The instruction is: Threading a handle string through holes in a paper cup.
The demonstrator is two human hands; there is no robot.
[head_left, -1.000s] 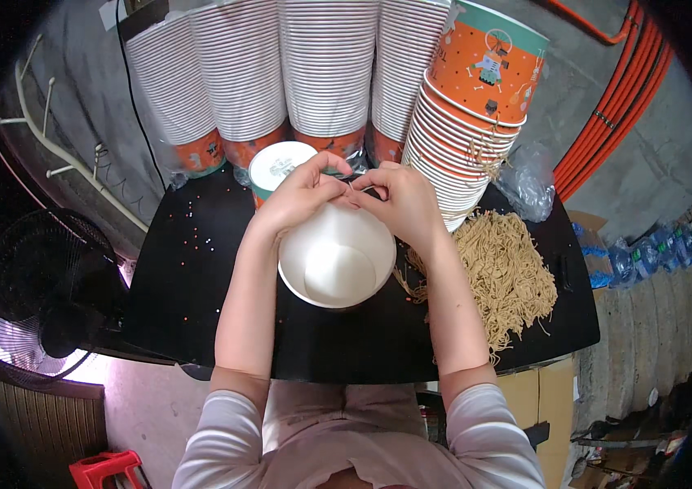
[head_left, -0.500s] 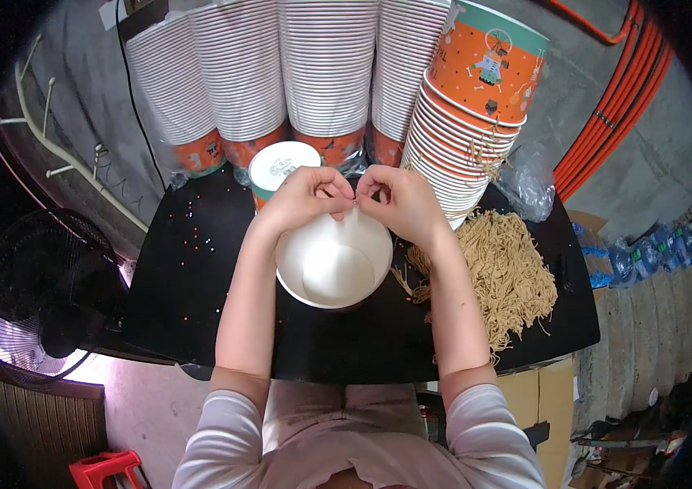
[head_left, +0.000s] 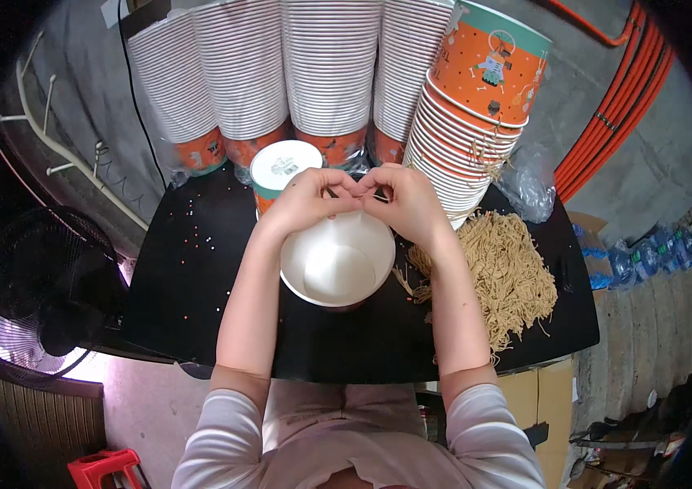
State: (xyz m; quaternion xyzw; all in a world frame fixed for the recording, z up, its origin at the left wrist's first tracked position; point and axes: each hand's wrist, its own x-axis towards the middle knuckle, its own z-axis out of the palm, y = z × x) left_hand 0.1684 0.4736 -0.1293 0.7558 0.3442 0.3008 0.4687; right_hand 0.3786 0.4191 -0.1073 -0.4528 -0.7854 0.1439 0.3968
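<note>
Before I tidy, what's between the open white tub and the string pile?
Between the tub and pile, the head view shows the right forearm and some loose tan strands.

light is moderate and fairly even across the centre of the frame, falling to black around the curved fisheye rim. at the left edge, a pinkish-white glare is blown out behind the dark fan (head_left: pixel 64 326), and the floor (head_left: pixel 142 416) at lower left looks pink. a soft bright patch lies inside the white tub (head_left: pixel 338 269) at centre. the clear plastic bag (head_left: pixel 530 186) at right glints. the black tabletop (head_left: pixel 321 346) bows along its front edge.
</note>
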